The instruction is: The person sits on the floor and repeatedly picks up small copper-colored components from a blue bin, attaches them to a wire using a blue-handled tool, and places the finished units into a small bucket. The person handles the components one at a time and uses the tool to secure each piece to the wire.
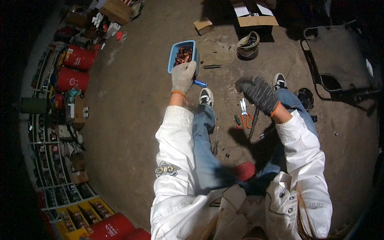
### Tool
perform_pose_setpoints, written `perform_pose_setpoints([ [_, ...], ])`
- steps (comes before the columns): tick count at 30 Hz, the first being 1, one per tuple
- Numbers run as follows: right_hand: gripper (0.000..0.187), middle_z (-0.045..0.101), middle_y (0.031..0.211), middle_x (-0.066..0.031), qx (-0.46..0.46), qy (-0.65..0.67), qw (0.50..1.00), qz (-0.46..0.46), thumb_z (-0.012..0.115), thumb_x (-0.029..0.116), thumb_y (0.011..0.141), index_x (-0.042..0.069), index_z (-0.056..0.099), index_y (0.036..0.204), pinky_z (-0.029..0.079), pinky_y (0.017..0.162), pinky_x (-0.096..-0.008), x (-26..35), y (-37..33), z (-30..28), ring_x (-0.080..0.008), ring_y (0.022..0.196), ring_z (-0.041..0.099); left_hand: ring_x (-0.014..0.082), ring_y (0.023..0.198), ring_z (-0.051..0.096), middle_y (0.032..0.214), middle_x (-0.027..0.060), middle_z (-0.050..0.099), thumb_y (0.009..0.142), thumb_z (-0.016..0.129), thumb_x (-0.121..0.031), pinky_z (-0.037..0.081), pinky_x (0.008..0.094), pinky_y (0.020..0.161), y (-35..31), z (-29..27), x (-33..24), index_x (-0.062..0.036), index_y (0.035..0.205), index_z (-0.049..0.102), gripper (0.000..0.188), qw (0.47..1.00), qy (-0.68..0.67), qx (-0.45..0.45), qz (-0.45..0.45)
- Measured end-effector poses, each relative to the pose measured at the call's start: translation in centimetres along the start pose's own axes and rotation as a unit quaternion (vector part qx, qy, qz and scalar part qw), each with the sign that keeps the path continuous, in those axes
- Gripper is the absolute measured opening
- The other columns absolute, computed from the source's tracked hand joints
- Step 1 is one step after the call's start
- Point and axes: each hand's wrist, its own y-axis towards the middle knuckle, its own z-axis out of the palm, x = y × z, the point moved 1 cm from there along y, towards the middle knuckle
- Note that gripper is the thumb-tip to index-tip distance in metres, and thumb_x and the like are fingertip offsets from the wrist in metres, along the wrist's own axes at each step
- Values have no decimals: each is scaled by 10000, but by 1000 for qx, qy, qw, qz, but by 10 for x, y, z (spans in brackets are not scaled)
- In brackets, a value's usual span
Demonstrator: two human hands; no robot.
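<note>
The blue plastic tub [183,55] of reddish-brown metal pieces is seen on the floor [132,120] at 12 o'clock from the left hand [183,77], its long axis running roughly 12 to 6; the gloved fingers [188,66] are laid on its near rim, lightly curled, though whether the rim is actually gripped cannot be told. The right hand [259,94], in a dark glove, is held well apart at 4 o'clock from the tub, fingers loosely curled and apparently holding nothing, above the orange-handled pliers [244,116].

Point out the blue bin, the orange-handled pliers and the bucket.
blue bin [175,51]: head view, left rim.
orange-handled pliers [244,114]: head view, near the pivot.
bucket [249,52]: head view, front wall.
</note>
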Motion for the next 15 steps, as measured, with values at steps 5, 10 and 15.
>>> perform_pose_setpoints([
  [5, 217, 627, 1025, -174, 32, -223, 960, -169, 534, 124, 858, 11, 637, 1012, 468, 827, -396, 32, -22, 41, -331, 944, 593, 194, 496, 510, 539, 151, 498, 832, 525, -341, 387, 365, 526, 7, 6, 16, 42, 622, 565, 439, 994, 95, -23, -39],
  [10, 244, 604, 1070, -197, 56, -45, 997, 13, 540, 111, 846, 6, 614, 1053, 469, 839, -398, 37, -25, 59, -334, 969, 585, 182, 503, 524, 567, 60, 598, 816, 540, -362, 396, 325, 527, 14, 21, 32, -23, 583, 642, 424, 965, -151, -91, -194],
  [15, 265, 620, 1004, -190, 66, -121, 990, -40, 532, 129, 833, 0, 600, 1054, 485, 783, -403, 47, -25, 49, -334, 889, 608, 173, 494, 519, 559, 67, 592, 805, 558, -342, 396, 316, 513, 14, 32, 30, -15, 580, 637, 404, 978, -142, -107, -110],
])
